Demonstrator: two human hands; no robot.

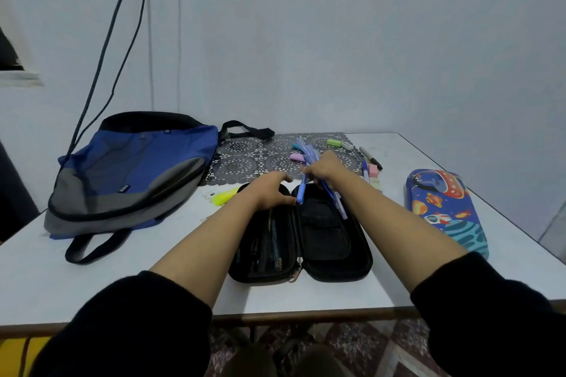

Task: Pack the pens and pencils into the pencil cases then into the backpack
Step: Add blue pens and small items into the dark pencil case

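Observation:
A black pencil case [324, 232] lies open flat in front of me, with several pens in its left half. My right hand [324, 167] grips a bunch of blue and purple pens [309, 153] over the case's far end. My left hand [271, 190] is at the top of the left half, its fingers touching a blue pen [301, 191] that hangs from the bunch. A closed space-print pencil case [444, 208] lies at the right. The blue and grey backpack [131, 171] lies at the left. A yellow highlighter [225, 195] sits beside the black case.
A dark lace mat [260, 159] covers the far middle of the white table [122, 285]. On and near it lie a green eraser [333, 142], a pink eraser [373, 169], a sharpener [347, 145] and a black marker [370, 157]. Cables hang down the wall at the left.

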